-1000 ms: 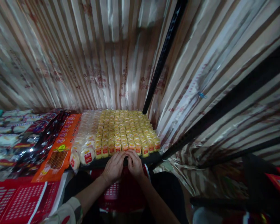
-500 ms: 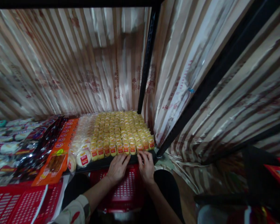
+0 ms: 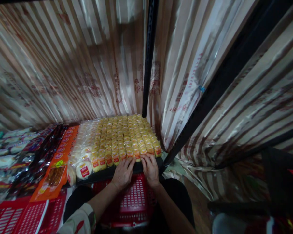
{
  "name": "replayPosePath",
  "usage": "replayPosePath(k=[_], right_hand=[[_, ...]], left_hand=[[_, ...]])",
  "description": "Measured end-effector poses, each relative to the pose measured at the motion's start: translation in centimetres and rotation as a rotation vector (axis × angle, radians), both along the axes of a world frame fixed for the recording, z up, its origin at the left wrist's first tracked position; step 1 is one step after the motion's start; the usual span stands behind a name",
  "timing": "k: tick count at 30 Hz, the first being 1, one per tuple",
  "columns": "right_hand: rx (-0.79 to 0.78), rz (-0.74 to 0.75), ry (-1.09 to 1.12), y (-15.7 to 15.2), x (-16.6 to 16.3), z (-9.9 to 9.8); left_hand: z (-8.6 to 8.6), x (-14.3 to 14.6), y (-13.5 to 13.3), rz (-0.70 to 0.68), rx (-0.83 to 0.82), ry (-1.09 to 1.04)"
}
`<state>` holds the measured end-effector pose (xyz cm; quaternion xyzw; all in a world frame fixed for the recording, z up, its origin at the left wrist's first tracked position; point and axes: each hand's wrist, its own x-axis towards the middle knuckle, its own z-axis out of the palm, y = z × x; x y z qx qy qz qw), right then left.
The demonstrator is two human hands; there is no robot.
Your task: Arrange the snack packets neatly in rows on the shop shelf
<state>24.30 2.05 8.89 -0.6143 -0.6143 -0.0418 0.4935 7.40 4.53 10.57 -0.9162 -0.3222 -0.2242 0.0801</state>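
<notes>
Rows of small yellow-wrapped snack packets (image 3: 127,136) with red labels fill the right end of a black shelf (image 3: 100,175). My left hand (image 3: 123,173) lies against the front packets, its fingers stretched forward and touching their lower faces. Beside it, my right hand (image 3: 150,169) has its fingers laid over the front packets nearer the right end. Neither hand appears to grip a packet, though the fingertips are partly lost against the wrappers. To the left of the yellow rows stand clear-wrapped round white packets (image 3: 84,169) with a red label.
An orange snack bag (image 3: 56,174) and dark shiny bags (image 3: 36,162) lie farther left. Red plastic baskets stand below, one between my knees (image 3: 134,198) and another at lower left (image 3: 21,214). A black upright post (image 3: 183,136) rises at right, before striped curtains (image 3: 100,65).
The view has shifted slightly. My right hand's fingers have gone from bunched together to laid out over the front packets. My left hand stays at the front row.
</notes>
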Motion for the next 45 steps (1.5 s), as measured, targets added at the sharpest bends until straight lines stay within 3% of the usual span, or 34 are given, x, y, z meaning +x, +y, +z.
replayPosePath(k=[8,12,18,24,30,35,45], right_hand=[[-0.052,-0.004,-0.010,0.0,0.0,0.3],[-0.084,-0.022,-0.006,-0.1,0.0,0.3],[-0.011,0.001,0.075,-0.1,0.2,-0.2],[0.036,-0.010,0.141,-1.0,0.4,-0.4],[0.039,-0.143,0.026,-2.3,0.9,0.4],[-0.023,-0.113,-0.089,-1.9,0.9,0.3],[-0.032,-0.143,-0.094,-1.0,0.5,-1.1]], left_hand=[[-0.4,-0.1,0.2,0.017,0.075,0.014],[-0.1,0.3,-0.2,-0.089,0.124,0.066],[0.5,2.4,0.7,-0.169,0.119,0.070],[-0.1,3.7,1.4,-0.170,0.183,0.028],[-0.2,4.0,1.1,-0.196,0.241,0.088],[0.3,4.3,1.1,-0.202,0.217,0.081],[0.0,4.3,1.1,-0.170,0.194,0.155]])
